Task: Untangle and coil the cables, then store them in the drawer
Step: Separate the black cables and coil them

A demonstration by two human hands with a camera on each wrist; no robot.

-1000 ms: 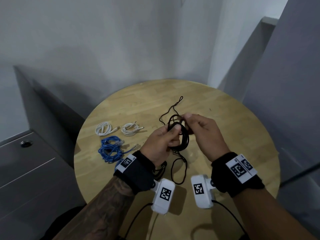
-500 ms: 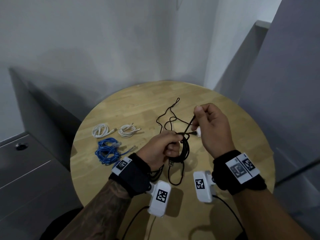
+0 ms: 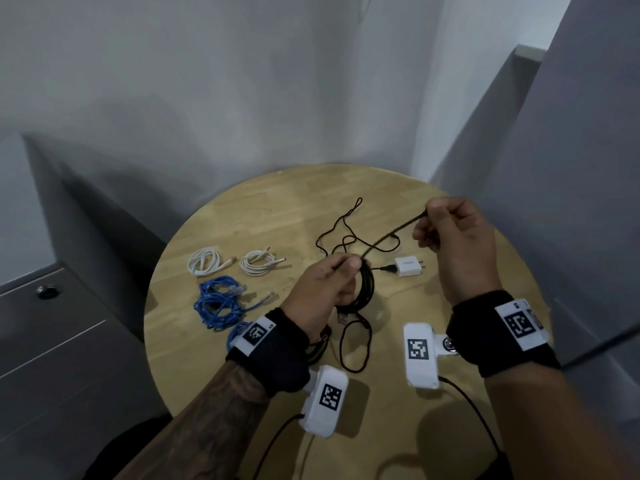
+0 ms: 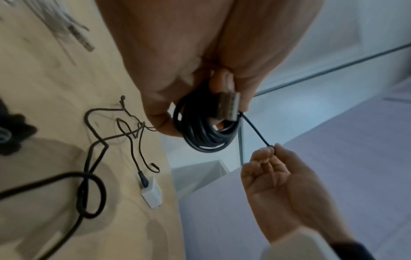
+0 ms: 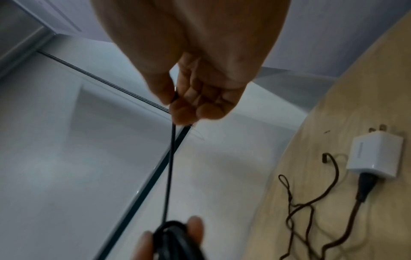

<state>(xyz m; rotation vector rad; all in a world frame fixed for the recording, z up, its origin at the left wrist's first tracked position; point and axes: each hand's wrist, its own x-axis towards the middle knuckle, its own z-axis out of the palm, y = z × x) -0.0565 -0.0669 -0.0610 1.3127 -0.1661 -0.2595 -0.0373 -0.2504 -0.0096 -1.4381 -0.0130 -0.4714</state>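
My left hand (image 3: 332, 282) grips a coil of black cable (image 3: 363, 292) above the round wooden table (image 3: 450, 427); in the left wrist view the black cable coil (image 4: 206, 130) hangs under my fingers with its USB plug (image 4: 229, 107) against it. My right hand (image 3: 446, 226) pinches the free end of that cable, and the strand (image 3: 391, 235) runs taut between the hands. From the right wrist, the strand (image 5: 169, 167) drops from my right hand (image 5: 177, 105) to the coil. A thin black cable (image 3: 346, 233) lies loose on the table, plugged into a white charger (image 3: 408, 266).
Two white coiled cables (image 3: 204, 261) (image 3: 259, 263) and a blue cable bundle (image 3: 218, 301) lie on the table's left side. A grey drawer cabinet (image 3: 52, 341) with a lock stands shut to the left. Grey walls close in behind and to the right.
My right hand has pulled the cable's free end up and to the right, away from the coil, stretching the strand taut. The white charger has come into view. My left hand keeps its hold.
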